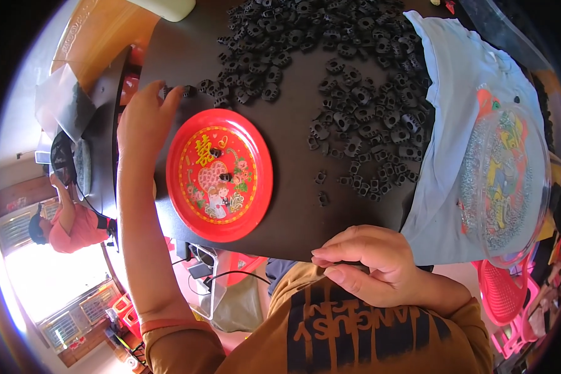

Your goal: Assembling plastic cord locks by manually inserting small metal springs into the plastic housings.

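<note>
My left hand reaches across the dark table, its fingertips on small black plastic pieces at the near edge of a big scattered pile; whether it grips one is hidden. Just right of that hand lies a round red plate with a colourful picture, and two black pieces lie on it. My right hand rests at the table's near edge against my shirt, fingers curled together over something small I cannot make out.
A pale blue cloth covers the table's right side, with a clear patterned plastic dish on it. Red plastic baskets stand lower right. Another person in a red top sits far left.
</note>
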The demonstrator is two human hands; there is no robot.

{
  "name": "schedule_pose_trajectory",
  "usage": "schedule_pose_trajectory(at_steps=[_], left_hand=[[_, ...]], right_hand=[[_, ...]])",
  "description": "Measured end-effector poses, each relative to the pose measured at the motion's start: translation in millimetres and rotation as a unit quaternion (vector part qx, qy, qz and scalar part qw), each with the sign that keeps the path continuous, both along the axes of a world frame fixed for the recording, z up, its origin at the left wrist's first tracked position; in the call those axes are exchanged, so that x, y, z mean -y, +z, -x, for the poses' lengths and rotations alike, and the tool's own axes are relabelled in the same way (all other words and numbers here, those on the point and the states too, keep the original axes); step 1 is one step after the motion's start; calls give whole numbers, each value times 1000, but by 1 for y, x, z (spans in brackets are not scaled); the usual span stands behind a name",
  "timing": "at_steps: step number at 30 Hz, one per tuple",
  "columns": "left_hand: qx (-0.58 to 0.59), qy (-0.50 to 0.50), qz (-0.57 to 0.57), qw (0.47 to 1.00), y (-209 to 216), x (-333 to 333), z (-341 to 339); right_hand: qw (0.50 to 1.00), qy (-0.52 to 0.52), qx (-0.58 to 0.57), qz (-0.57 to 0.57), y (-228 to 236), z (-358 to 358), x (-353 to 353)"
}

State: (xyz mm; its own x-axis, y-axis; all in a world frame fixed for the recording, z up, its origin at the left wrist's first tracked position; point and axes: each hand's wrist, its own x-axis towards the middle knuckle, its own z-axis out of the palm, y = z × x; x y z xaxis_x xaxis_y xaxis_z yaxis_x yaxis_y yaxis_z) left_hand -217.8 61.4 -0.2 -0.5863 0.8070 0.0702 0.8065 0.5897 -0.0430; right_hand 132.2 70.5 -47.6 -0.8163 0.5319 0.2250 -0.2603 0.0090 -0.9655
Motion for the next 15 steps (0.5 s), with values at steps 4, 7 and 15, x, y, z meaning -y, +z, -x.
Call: schedule_pose_trajectory(at_steps=[4,7,15], left_hand=[[43,-15,17,999,-1,-12,-2],[-9,-9,43,999,2,-9,3],[103,-143,-93,980,-1,-10,-6]], right_hand=[[1000,-6,-3,-6,-1,0,0],[1000,-5,-5,-8,0,0,-1],[1000,-3,-21,-13,-2,2,0]])
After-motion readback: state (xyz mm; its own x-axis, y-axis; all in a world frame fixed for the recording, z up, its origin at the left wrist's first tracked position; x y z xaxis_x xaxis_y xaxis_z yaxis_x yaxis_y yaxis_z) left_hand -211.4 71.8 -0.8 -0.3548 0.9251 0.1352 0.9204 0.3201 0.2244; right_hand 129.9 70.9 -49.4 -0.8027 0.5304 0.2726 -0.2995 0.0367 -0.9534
